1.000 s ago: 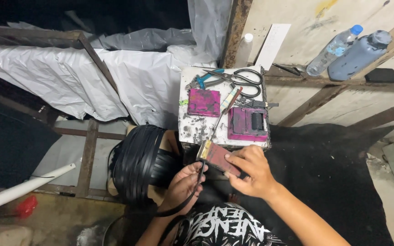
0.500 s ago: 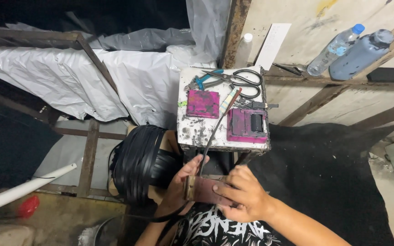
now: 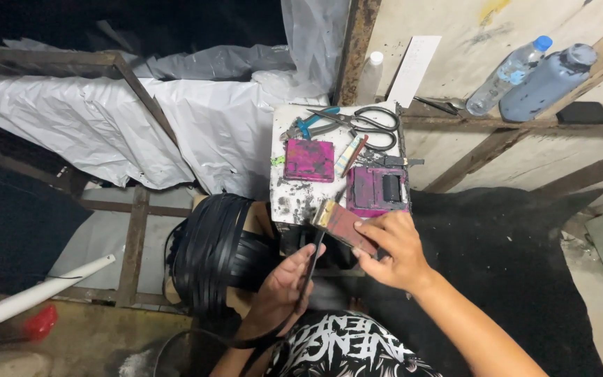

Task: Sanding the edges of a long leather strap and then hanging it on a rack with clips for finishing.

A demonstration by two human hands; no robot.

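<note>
1. A thin black strap [image 3: 313, 260] stands nearly upright between the two hands, just below the small white work board [image 3: 287, 202]; its lower end curls away past the wrist.
2. The left hand [image 3: 282, 287] is curled narrowly around the strap, which lies against palm and fingers.
3. The right hand [image 3: 393, 251] is closed on a flat reddish-brown block [image 3: 347, 227] with a pale end, tilted, its pale end touching the strap's top.
4. On the board lie two magenta-stained pads [image 3: 309, 160] (the right one carries a dark roller), blue-handled pliers [image 3: 308, 126] and black scissors [image 3: 370, 126].
5. A bundle of black straps [image 3: 211, 251] sits left of the hands.
6. On the wooden ledge to the upper right lean a clear bottle with a blue cap [image 3: 507, 73] and a grey-blue bottle [image 3: 546, 82]; a white rectangular card [image 3: 413, 68] leans against the wall beside a small white-capped bottle [image 3: 370, 77].
</note>
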